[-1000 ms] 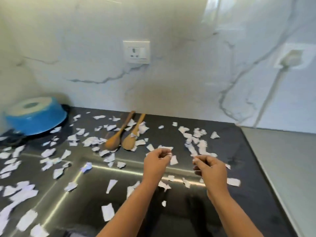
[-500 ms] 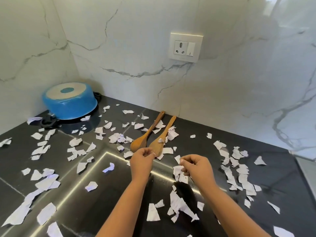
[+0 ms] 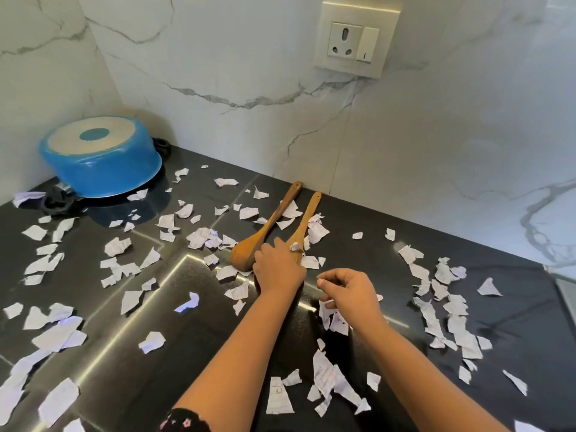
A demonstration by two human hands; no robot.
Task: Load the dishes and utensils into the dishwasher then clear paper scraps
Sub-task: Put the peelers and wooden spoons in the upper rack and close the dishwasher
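Two wooden spoons lie side by side on the black countertop [image 3: 367, 254], handles pointing at the wall: the left spoon [image 3: 265, 229] and the right spoon [image 3: 307, 219]. My left hand [image 3: 277, 269] covers the right spoon's bowl, thumb between the two spoons, fingers curled over its far side. My right hand [image 3: 346, 291] hovers just right of it, fingers loosely curled, with nothing plainly in it. White paper scraps [image 3: 324, 375] are strewn over the whole counter. A blue pot [image 3: 103, 157] stands upside down in the back left corner.
Marble walls close the counter at the back and left, meeting behind the pot. A wall socket [image 3: 355, 42] sits above the spoons. A lighter surface [image 3: 568, 288] begins at the far right edge. Scraps lie thick along the left [image 3: 46, 338] and right [image 3: 452, 307] sides.
The view has swung left and down, closer to the counter. My left hand moved forward from mid-air onto the right spoon's bowl. My right hand stayed beside it, lower.
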